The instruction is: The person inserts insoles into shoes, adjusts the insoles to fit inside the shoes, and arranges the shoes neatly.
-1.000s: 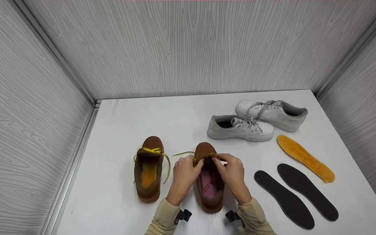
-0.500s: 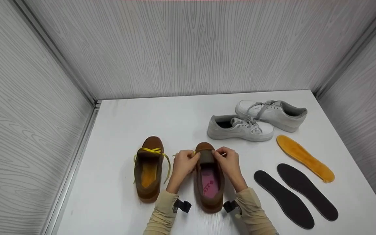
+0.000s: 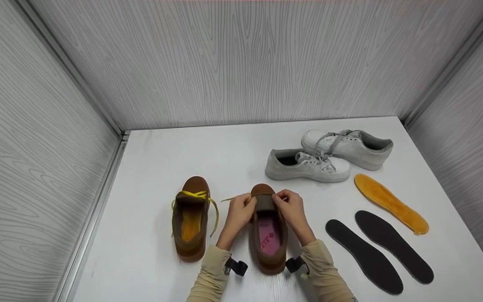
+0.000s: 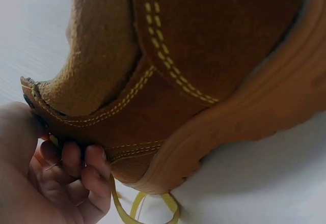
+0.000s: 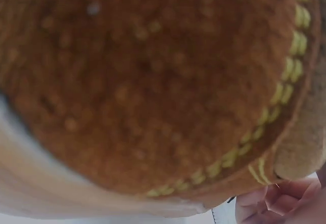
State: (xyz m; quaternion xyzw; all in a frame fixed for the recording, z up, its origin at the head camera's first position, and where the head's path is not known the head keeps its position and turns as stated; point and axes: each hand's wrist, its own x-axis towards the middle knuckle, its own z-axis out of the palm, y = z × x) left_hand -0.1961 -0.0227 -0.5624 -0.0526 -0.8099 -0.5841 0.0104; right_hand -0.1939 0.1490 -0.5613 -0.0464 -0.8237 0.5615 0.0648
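Between both hands in the head view stands a brown shoe (image 3: 270,262), toe pointing away, with a pink insole (image 3: 269,237) inside. My left hand (image 3: 240,212) pinches the left edge of its opening near the eyelets; my right hand (image 3: 290,209) pinches the right edge. The dark grey-brown tongue (image 3: 265,203) shows between the thumbs. In the left wrist view, the left hand (image 4: 56,173) has curled fingers at the eyelet flap, and a yellow lace (image 4: 130,211) loops below. Most of the right hand (image 5: 277,203) is hidden behind the heel in the right wrist view.
Left of it stands a matching brown shoe (image 3: 196,247) with a tied yellow lace and an orange insole. Two white sneakers (image 3: 308,171) lie behind to the right. An orange insole (image 3: 388,202) and two black insoles (image 3: 367,256) lie at the right on the white table (image 3: 141,218).
The tongue, hidden between the hands a second ago, now shows flat across the shoe's opening. Both hands have shifted slightly along the shoe's edges and kept their pinch over the last half second.
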